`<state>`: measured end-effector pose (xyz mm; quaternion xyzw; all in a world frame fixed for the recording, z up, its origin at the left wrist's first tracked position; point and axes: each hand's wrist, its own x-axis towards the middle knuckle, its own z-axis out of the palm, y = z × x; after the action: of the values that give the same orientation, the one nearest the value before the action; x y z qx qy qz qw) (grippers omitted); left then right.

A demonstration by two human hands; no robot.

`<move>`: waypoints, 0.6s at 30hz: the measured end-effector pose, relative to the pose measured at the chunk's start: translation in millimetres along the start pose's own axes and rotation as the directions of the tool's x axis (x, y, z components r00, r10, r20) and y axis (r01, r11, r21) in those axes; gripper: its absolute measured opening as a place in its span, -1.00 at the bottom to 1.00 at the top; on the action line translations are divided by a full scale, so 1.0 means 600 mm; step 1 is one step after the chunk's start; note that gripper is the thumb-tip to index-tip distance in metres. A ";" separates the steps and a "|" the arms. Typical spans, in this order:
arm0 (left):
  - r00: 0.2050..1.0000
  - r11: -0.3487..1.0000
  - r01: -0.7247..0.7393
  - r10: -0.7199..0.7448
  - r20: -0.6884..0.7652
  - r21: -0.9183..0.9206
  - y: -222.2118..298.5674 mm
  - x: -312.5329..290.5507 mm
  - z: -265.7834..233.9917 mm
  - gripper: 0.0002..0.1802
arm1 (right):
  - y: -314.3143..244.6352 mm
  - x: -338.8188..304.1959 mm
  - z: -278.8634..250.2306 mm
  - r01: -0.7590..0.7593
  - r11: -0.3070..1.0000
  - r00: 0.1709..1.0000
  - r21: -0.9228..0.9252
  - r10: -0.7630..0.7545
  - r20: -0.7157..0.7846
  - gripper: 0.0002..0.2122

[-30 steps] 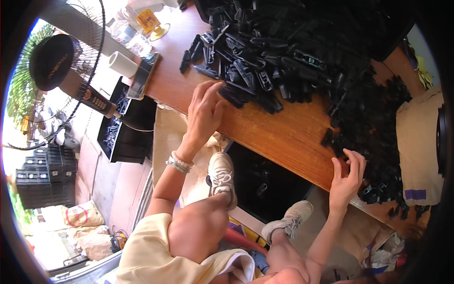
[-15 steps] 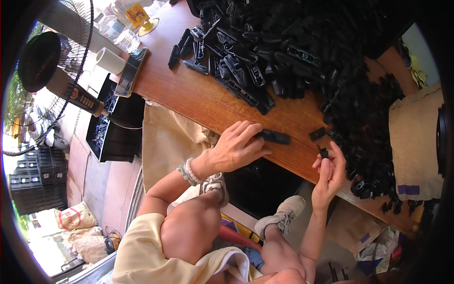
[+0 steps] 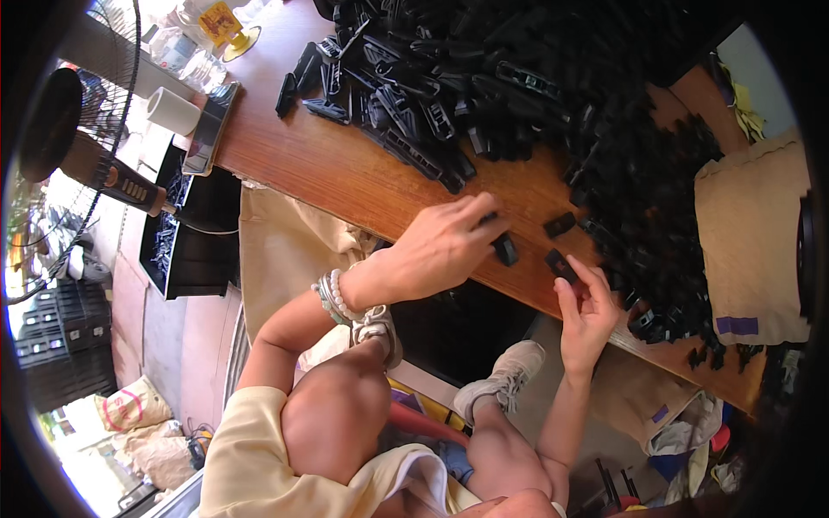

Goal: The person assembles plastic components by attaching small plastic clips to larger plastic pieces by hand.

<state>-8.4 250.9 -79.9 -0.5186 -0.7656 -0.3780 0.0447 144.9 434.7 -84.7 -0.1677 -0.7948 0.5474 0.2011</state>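
Observation:
My left hand (image 3: 442,243), with bead bracelets at its wrist, is closed on a long black plastic part (image 3: 504,249) over the table's near edge. The fingers cover part of it, and its free end points toward me. To the right, my right hand (image 3: 589,318) holds a small black plastic piece (image 3: 560,264) between thumb and fingertips. A short gap separates the two parts. Just beyond that piece, another small black piece (image 3: 560,225) lies alone on the wooden table (image 3: 302,160).
A heap of long black plastic parts (image 3: 406,104) covers the far table. Small black pieces (image 3: 656,259) are piled at right, beside a brown cloth (image 3: 751,250). At left are a fan (image 3: 86,164), a white roll (image 3: 173,110) and a black bin (image 3: 203,268) of parts.
My left hand has come closer to my right hand, and its long part has swung from lying sideways to pointing toward me. The head view has shifted slightly.

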 end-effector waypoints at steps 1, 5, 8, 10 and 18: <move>0.997 0.999 -0.052 0.052 0.061 -0.007 -0.005 -0.003 0.008 -0.60 | -0.008 0.003 0.001 0.014 0.998 1.000 0.060 -0.016 0.024 -0.72; 0.993 0.992 -0.048 0.059 0.100 -0.113 0.016 -0.009 0.036 -0.65 | -0.015 0.000 0.013 0.038 0.999 0.996 -0.009 -0.037 0.083 -0.70; 0.994 0.990 0.059 -0.046 0.103 -0.130 0.022 -0.009 0.029 -0.68 | -0.012 -0.002 0.007 0.097 0.983 0.994 -0.158 -0.087 0.069 -0.71; 0.988 0.979 0.128 -0.112 0.107 -0.157 0.010 -0.011 0.020 -0.73 | -0.010 -0.006 0.004 0.103 0.980 0.993 -0.169 -0.091 0.079 -0.73; 0.993 0.947 0.053 -0.017 0.118 -0.318 -0.006 -0.005 0.023 -0.74 | -0.012 0.025 -0.014 0.204 0.954 0.967 -0.219 -0.162 0.197 -0.73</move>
<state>-5.7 256.4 -92.9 -0.5260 -0.7045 -0.4679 -0.0905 135.9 446.6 -73.2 -0.0666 -0.8814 0.4401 0.1582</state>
